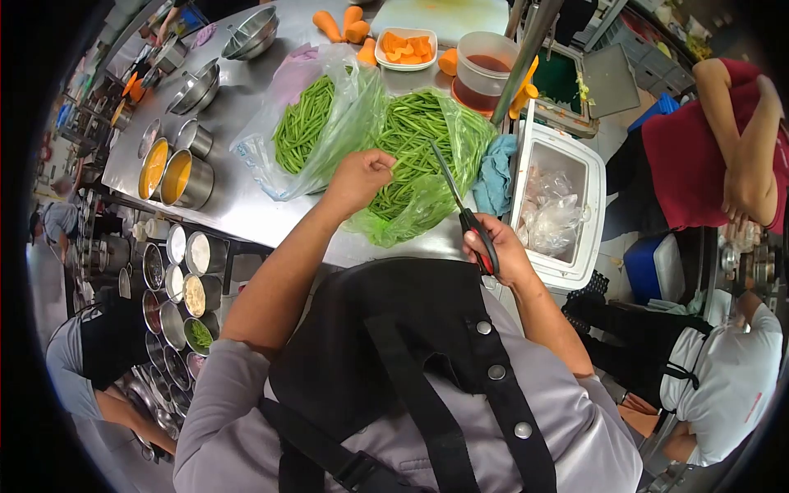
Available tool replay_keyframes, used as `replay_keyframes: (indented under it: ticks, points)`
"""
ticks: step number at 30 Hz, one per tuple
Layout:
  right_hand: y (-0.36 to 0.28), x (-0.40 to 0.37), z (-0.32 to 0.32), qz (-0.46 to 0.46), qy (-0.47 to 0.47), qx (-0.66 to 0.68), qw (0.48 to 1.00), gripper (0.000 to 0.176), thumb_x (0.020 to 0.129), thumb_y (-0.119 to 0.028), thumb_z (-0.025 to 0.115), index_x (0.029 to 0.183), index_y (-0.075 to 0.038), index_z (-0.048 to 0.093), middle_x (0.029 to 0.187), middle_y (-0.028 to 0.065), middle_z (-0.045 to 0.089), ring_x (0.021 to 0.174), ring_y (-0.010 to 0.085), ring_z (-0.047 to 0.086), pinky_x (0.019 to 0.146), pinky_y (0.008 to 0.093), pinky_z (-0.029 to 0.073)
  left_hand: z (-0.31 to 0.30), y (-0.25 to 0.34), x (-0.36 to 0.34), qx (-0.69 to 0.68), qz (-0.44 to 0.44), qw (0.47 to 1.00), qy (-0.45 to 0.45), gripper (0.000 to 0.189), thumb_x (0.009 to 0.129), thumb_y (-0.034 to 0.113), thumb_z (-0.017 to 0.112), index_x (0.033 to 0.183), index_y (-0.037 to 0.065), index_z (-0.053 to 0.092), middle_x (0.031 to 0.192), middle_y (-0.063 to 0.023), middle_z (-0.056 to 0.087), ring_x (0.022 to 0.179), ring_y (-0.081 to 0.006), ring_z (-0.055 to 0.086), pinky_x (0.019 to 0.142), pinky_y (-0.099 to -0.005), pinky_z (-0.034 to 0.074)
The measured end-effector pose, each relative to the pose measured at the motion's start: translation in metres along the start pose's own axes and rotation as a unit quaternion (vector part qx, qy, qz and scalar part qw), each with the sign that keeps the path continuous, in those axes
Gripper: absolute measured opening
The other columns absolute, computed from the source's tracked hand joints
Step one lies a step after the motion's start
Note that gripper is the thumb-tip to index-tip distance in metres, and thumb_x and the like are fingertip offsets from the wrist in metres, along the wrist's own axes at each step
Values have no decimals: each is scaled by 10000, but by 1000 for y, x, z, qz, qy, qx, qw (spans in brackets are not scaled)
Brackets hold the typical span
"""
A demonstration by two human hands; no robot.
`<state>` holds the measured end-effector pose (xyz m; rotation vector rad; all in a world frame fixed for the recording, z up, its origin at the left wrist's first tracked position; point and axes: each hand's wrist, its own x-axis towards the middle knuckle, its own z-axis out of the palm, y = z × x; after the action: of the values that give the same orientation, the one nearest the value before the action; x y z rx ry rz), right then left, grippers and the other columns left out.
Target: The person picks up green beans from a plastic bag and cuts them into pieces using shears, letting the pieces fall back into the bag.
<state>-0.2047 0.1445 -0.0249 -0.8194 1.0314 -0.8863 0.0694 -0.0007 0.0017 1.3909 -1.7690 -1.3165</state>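
My right hand is closed around the black and red handles of a pair of scissors. Their blades point up and to the left, over a green plastic bag of green beans. At the left edge of that pile is my left hand, its fingers curled together in a pinch; whatever they may hold is too small to make out. Just beyond it, a clear plastic bag lies beside more green beans.
A steel table carries pots of orange liquid, a white tub of cut carrots and a container of reddish liquid. To the right are a blue cloth and a white box with plastic bags. Other people stand on both sides.
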Motion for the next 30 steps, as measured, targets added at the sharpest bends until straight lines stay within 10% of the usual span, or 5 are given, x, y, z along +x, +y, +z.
replay_keyframes:
  ticks: [13,16,19,30]
  points:
    - [-3,3,3,-14,16,-22,1000,451,918,-241,711,1271,-11,551,769,-14,584,579,47,514,477,193,404,3,11,-3,50,23,998,-26,182,848,33,652,1025,-8,662,831,2,627,717,-74,562,661,-230,462]
    - [6,0,5,-4,34,-16,999,393,939,-254,690,1231,-17,578,774,-7,602,615,51,527,522,198,416,-1,15,0,-156,-86,984,6,144,865,3,620,1008,15,614,839,-26,621,750,-127,606,685,-258,500]
    - [13,-9,5,-54,-15,21,998,455,954,-320,661,1270,-10,560,828,8,606,805,81,562,752,221,441,0,14,6,-543,-64,836,43,141,898,-48,546,999,51,541,966,-127,622,830,-250,648,727,-324,550]
    - [-1,-15,13,-73,-39,20,996,597,909,-375,710,1330,0,513,903,10,592,872,112,572,815,259,472,27,24,2,-506,-78,859,30,169,861,-44,577,965,59,492,924,-135,622,783,-235,661,666,-329,546]
